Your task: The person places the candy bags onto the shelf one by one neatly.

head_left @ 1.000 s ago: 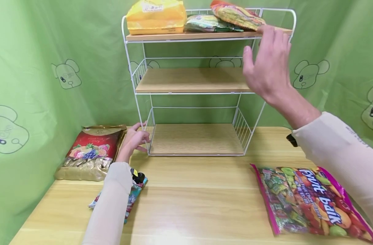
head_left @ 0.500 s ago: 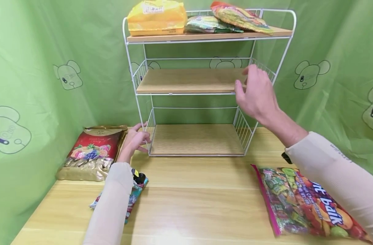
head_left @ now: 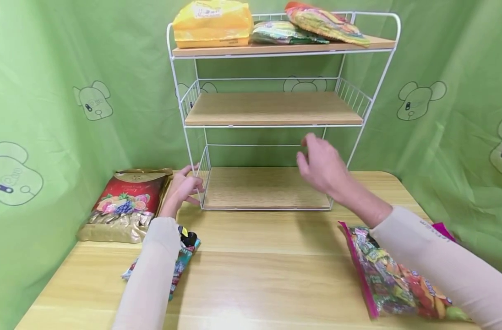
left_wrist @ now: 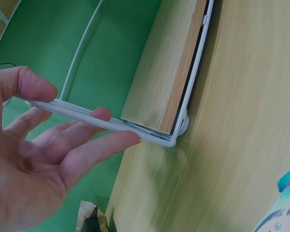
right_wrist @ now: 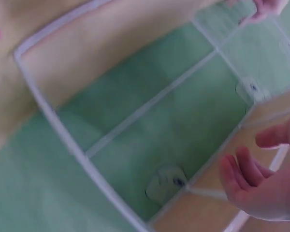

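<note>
A white wire shelf rack (head_left: 271, 109) with three wooden boards stands on the table. My left hand (head_left: 184, 187) is at its lower left side. In the left wrist view, thumb and fingers hold the white front post (left_wrist: 82, 116) between them. My right hand (head_left: 324, 162), fingers loosely bent and holding nothing, hangs in front of the lowest tier at the right. On the top board lie a yellow bag (head_left: 211, 25), a green-and-white packet (head_left: 281, 32) and a red-yellow packet (head_left: 323, 23) overlapping it.
A red-and-gold candy bag (head_left: 123, 204) lies left of the rack. Under the left forearm is a teal packet (head_left: 181, 268), partly hidden. At the right front, a pink-edged fruit candy bag (head_left: 389, 275) is partly covered by the right sleeve. Green curtain (head_left: 40, 91) surrounds the table.
My right hand has come down from the red-yellow packet on the top board, past the middle board, to the lowest tier. The left hand stays at the post.
</note>
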A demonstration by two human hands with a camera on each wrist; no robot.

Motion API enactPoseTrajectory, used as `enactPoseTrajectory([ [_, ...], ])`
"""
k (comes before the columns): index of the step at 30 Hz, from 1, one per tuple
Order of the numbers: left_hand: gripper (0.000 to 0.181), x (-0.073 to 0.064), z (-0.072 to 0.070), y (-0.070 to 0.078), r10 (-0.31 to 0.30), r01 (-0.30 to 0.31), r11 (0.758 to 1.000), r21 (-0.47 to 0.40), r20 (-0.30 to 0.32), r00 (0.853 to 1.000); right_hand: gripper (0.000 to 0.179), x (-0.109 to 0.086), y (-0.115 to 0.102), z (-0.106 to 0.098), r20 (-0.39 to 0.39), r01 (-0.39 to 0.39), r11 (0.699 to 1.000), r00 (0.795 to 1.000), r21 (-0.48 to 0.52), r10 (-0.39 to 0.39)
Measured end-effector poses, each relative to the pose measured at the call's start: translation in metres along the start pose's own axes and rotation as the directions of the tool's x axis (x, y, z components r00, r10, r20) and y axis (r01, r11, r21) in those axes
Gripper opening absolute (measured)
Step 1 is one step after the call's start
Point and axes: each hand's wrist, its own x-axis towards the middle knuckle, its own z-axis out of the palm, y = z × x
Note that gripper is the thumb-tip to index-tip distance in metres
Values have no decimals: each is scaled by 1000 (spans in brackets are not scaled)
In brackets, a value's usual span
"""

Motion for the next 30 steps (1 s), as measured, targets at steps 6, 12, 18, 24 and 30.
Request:
enactPoseTrajectory([
  [6,81,0,-1,0,-7,7,1000,-12,3,1000,32,-18,-3,38,219,-13,1000,976,8,11],
  [12,81,-1,-1,1,-5,6,1000,-13,21,1000,30,-40,-14,81,351,-69,995,936,78,37],
  [18,80,-1,0,-1,-3,3,1000,-3,32,999,20,-51,-22,111,350,0,999,937,43,-15],
  [24,80,-1,1,-2,-7,7,1000,4,12,1000,25,-50,-12,114,371,-93,993,927,70,61],
  [30,81,0,1,-1,2,-2,1000,-4,-2,1000,32,-42,16,102,363,-197,978,918,65,161],
])
